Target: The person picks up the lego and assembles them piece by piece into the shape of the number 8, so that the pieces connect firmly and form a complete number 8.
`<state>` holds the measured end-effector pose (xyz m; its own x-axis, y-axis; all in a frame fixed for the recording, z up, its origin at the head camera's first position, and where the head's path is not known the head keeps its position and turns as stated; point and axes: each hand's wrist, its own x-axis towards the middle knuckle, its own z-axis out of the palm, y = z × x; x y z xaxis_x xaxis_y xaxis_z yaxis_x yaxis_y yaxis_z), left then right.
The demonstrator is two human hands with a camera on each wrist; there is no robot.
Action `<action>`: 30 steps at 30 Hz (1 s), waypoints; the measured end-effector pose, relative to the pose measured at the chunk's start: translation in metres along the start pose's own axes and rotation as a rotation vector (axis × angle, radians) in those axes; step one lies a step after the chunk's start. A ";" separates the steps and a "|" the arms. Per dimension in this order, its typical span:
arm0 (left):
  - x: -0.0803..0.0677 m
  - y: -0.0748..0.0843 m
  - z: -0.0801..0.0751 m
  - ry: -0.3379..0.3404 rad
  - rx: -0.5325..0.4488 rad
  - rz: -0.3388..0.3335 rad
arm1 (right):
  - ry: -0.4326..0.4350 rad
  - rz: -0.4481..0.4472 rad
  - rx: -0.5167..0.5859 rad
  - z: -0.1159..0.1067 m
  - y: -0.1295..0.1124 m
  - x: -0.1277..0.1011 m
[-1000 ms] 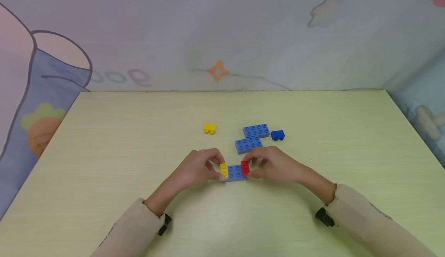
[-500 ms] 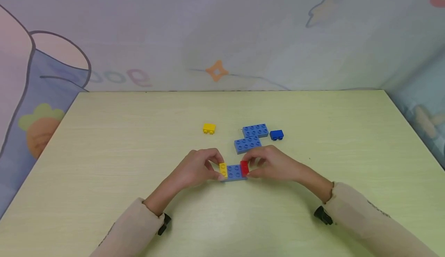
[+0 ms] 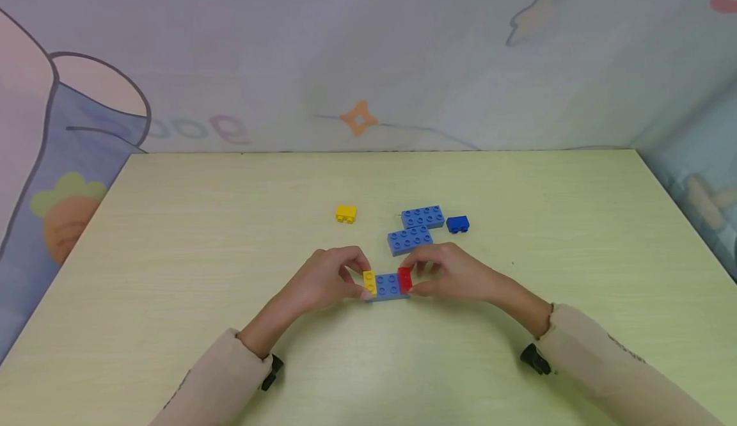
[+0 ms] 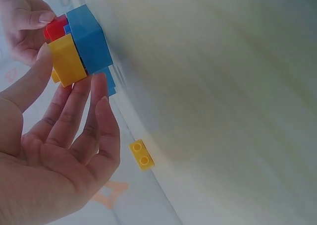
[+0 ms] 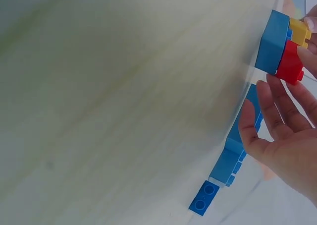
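A light blue toy brick [image 3: 388, 284] lies on the table near its middle, its long side facing me. On its left end sits a small yellow brick [image 3: 370, 281], pinched between thumb and fingers of my left hand [image 3: 328, 277]. At the other end is a small red brick [image 3: 405, 279], which my right hand [image 3: 455, 272] pinches the same way. In the left wrist view the yellow brick [image 4: 69, 60] stands on the blue brick [image 4: 90, 39]. The right wrist view has the red brick [image 5: 290, 61] on the blue one, a slight gap showing at its base.
Two light blue bricks [image 3: 423, 217] lie touching, studs up, just beyond my right hand. Right of them is a small dark blue brick [image 3: 458, 224], lying on its side. Another small yellow brick [image 3: 346, 213] lies on its side farther left. A printed cloth [image 3: 259, 61] hangs behind the table [image 3: 201, 221].
Both hands keep their pinch on the yellow and red bricks. Everything shifts slightly left in the head view between the first and second frames; the bricks stay where they are on the table.
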<state>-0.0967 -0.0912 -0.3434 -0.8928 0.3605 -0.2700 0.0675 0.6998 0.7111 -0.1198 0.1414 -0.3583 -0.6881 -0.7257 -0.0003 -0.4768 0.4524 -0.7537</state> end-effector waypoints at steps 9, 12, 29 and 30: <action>-0.001 0.000 0.000 -0.010 -0.011 0.023 | -0.011 0.022 -0.001 -0.001 0.000 -0.002; -0.001 0.000 0.000 -0.012 -0.010 0.027 | -0.024 0.040 0.010 -0.002 -0.001 -0.003; -0.001 0.001 0.000 -0.002 0.004 0.014 | 0.123 0.137 -0.029 -0.041 0.016 -0.003; -0.001 0.001 0.000 -0.001 0.004 0.012 | 0.132 0.138 -0.022 -0.042 0.018 -0.003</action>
<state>-0.0956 -0.0910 -0.3424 -0.8913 0.3700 -0.2619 0.0803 0.6975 0.7120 -0.1494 0.1737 -0.3438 -0.8131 -0.5820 -0.0157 -0.3832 0.5553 -0.7381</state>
